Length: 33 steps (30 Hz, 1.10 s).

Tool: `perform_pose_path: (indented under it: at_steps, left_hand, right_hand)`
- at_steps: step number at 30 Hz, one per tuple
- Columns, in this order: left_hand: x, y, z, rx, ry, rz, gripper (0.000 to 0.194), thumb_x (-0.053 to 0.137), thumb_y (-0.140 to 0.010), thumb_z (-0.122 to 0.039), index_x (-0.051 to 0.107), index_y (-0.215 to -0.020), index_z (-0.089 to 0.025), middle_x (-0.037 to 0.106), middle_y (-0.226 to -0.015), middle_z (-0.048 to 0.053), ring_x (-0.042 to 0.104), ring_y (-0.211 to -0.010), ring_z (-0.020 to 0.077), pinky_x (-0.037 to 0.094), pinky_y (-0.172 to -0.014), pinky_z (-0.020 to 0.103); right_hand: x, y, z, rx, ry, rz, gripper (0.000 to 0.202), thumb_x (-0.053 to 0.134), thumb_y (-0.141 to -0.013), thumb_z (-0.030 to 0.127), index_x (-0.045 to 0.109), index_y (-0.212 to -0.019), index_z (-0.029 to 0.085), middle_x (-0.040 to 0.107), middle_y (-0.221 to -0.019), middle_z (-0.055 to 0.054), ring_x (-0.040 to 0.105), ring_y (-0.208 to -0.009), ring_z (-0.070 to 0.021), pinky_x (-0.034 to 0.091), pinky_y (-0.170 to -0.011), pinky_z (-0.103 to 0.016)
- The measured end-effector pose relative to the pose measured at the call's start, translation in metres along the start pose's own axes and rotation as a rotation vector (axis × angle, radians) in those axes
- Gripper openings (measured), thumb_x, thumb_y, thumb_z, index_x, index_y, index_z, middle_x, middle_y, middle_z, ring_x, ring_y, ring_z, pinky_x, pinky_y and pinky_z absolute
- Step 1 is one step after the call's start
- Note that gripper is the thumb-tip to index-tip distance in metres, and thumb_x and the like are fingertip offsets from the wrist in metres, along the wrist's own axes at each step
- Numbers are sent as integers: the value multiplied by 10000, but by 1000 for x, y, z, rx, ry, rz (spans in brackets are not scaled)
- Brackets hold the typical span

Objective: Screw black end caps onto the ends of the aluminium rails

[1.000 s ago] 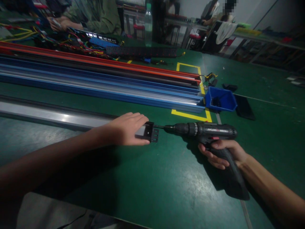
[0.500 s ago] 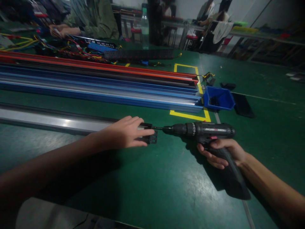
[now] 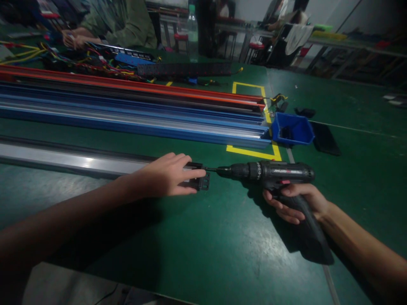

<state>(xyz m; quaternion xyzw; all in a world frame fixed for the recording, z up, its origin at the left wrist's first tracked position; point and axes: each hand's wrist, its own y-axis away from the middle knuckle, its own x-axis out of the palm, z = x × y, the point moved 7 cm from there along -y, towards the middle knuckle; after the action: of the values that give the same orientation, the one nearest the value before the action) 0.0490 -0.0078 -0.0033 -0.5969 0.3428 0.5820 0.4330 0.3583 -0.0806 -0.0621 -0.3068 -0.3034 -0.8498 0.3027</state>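
A black cordless drill (image 3: 282,171) lies level in my right hand (image 3: 294,203), whose fingers wrap its handle near the trigger. The drill's long bit (image 3: 213,169) points left and meets the end of a long silver and black metal profile (image 3: 85,161). At that end sits a black end bracket (image 3: 205,181) with a tab of small holes. My left hand (image 3: 170,174) is laid over the profile's end, thumb and fingers gripping its sides beside the bracket. Whatever screw the bit touches is too small to make out.
Blue profiles (image 3: 133,116) and a red profile (image 3: 133,82) lie behind, parallel. Yellow tape (image 3: 254,153) frames their right ends, near a blue bin (image 3: 294,131) and a dark flat object (image 3: 326,139). Farther back are wires, a bottle (image 3: 192,36) and a seated person (image 3: 127,25).
Almost nothing differs. Both hands, the drill and the profile keep their places, with only a slight shift of the whole view. The person across the table has moved their hands slightly.
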Motion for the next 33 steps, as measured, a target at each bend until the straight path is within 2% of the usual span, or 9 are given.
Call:
perform_pose_path:
  at_steps: [5,18,33]
  left_hand:
    - [-1,2,-1,52,-37,-84,488,605,-1031,-526,653,-1441,-266,667,-1152,178,657,-956,282,533,-812,385]
    - [-6,1,-10,108,-196,-142,449,606,-1028,-534,685,-1381,-269,672,-1068,163,618,-858,240,500,-745,332]
    - [-3,3,-15,67,-355,-55,531,663,-975,-609,623,-1416,-315,668,-1021,122,596,-835,217,383,-712,304]
  right_hand:
    - [-1,-1,0,-6,4,11,322,579,-945,238,733,-1138,31,693,-853,-85,501,-395,-40,555,-482,-210]
    - [1,-1,0,-14,1,30,328,564,-948,233,724,-1146,25,686,-862,-83,502,-407,-38,562,-499,-206]
    - [8,2,-3,-13,-32,31,318,610,-936,230,737,-1151,33,697,-861,-79,567,-423,-56,587,-508,-214]
